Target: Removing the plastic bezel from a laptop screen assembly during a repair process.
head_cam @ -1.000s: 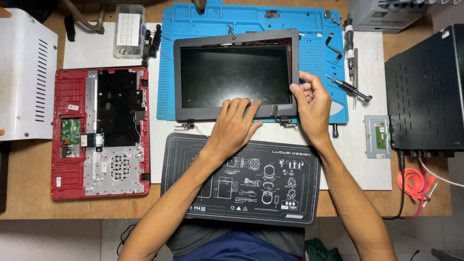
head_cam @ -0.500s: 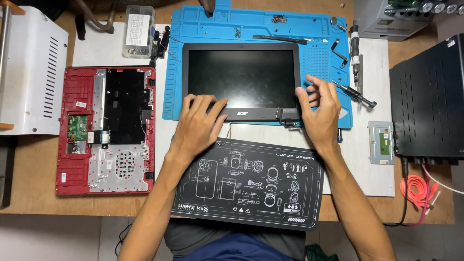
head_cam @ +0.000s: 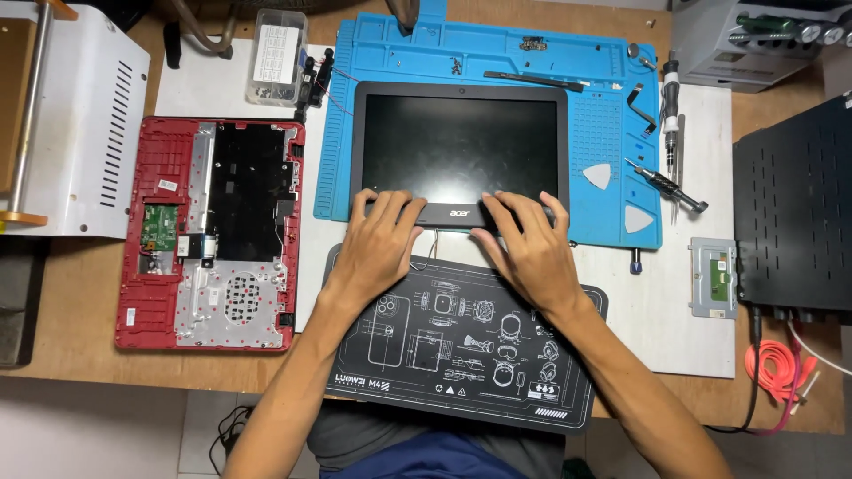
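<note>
Hands, left hand (head_cam: pixel 383 244) and right hand (head_cam: pixel 525 244), rest with spread fingers, grasping nothing, on the laptop screen panel's (head_cam: pixel 461 142) bottom bezel.

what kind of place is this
Probably an electronics repair bench: a black-framed laptop screen panel lies on a blue silicone work mat, beside an opened red laptop base and slim screwdrivers.
</note>
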